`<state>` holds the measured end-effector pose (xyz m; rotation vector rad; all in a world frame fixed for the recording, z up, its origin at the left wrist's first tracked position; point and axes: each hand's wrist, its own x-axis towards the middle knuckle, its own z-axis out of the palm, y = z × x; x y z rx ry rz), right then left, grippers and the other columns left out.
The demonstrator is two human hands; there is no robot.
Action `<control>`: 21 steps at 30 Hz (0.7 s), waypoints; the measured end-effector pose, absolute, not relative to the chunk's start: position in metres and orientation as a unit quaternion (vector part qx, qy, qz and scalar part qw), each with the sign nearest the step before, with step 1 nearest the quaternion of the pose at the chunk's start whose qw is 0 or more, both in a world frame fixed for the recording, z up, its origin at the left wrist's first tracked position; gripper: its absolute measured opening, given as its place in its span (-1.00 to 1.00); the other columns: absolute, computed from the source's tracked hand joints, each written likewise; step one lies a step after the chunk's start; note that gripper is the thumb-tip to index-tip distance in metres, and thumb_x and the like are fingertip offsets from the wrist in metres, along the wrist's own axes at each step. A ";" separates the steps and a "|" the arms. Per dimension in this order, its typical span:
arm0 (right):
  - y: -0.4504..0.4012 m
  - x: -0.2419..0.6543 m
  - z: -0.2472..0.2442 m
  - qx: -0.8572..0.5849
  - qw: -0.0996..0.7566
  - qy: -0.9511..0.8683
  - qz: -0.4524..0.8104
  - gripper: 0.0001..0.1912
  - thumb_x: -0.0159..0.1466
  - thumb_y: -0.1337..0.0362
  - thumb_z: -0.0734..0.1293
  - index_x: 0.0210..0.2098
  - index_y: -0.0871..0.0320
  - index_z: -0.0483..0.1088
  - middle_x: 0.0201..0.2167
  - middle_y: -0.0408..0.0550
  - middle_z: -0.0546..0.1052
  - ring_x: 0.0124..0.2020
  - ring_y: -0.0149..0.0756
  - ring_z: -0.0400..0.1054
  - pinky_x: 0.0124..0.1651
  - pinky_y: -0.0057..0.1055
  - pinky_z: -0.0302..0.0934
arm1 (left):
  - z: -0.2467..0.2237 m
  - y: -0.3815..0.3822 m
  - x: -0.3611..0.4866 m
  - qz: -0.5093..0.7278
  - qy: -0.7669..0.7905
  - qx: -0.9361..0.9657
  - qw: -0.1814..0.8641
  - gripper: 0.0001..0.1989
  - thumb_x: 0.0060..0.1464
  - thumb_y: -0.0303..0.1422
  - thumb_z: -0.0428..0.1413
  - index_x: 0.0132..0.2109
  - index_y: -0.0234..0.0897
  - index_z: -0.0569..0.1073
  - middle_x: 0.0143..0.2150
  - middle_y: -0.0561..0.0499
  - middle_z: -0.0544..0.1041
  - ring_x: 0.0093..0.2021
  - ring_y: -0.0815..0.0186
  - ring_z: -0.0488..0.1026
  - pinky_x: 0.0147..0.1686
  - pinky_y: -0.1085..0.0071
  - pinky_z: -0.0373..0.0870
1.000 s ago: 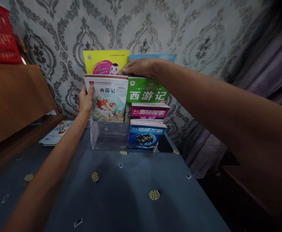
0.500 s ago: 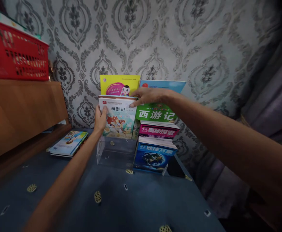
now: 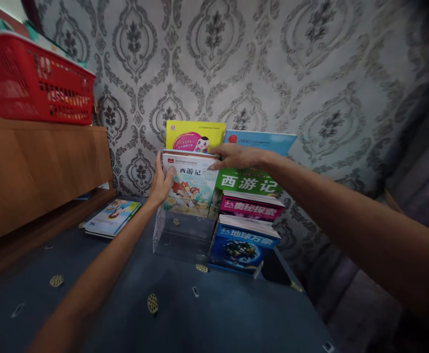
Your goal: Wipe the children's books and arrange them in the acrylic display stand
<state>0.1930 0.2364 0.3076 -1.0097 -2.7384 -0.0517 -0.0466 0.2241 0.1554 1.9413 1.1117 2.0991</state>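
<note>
A clear tiered stand [image 3: 185, 242] holds several books against the wall. My left hand [image 3: 162, 182] grips the left edge of the white 西游记 book [image 3: 188, 191], thumb on its cover. At the top right corner of that same book, my right hand [image 3: 232, 156] has its fingers closed over the edge. Behind it stands a yellow book [image 3: 196, 128]. In the right column are a light blue book [image 3: 262, 139], a green book [image 3: 249, 182], magenta books [image 3: 251, 208] and blue books [image 3: 242, 249], one tier below another.
A small pile of books [image 3: 111, 218] lies on the blue patterned cloth [image 3: 126, 304] at the left. Beyond it, a red basket [image 3: 49, 83] sits on a wooden cabinet [image 3: 45, 166]. A dark flat object [image 3: 275, 268] is right of the stand.
The whole view has shifted, so the stand, books and basket appear a little further right. Both hands keep their places on the white book.
</note>
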 end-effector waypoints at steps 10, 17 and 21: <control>0.235 0.189 0.300 -0.346 0.095 -0.929 -0.088 -0.42 0.26 0.20 0.34 0.26 0.04 0.28 0.21 0.05 0.44 0.15 0.05 0.34 0.16 -0.07 0.25 | 0.164 0.220 -0.056 0.665 0.367 0.649 0.039 -0.38 0.27 -0.22 0.05 0.41 -0.07 0.08 0.32 -0.11 0.35 0.22 0.10 0.39 0.30 0.04 0.20; 0.232 0.191 0.293 -0.316 0.091 -0.933 -0.147 -0.28 0.29 0.27 0.33 0.39 -0.14 0.07 0.30 -0.01 0.36 0.28 0.11 0.23 0.24 0.07 0.19 | 0.175 0.223 -0.065 0.666 0.341 0.660 0.058 -0.43 0.22 -0.15 0.13 0.33 -0.04 0.24 0.07 -0.10 0.52 -0.06 0.13 0.53 0.09 0.05 0.40; 0.229 0.189 0.292 -0.316 0.080 -0.932 -0.159 -0.28 0.30 0.24 0.33 0.40 -0.11 0.07 0.25 0.04 0.40 0.21 0.13 0.30 0.19 0.06 0.24 | 0.178 0.224 -0.071 0.635 0.364 0.680 0.032 -0.44 0.22 -0.14 0.12 0.31 -0.09 0.24 -0.07 -0.08 0.54 -0.19 0.17 0.53 0.01 0.12 0.42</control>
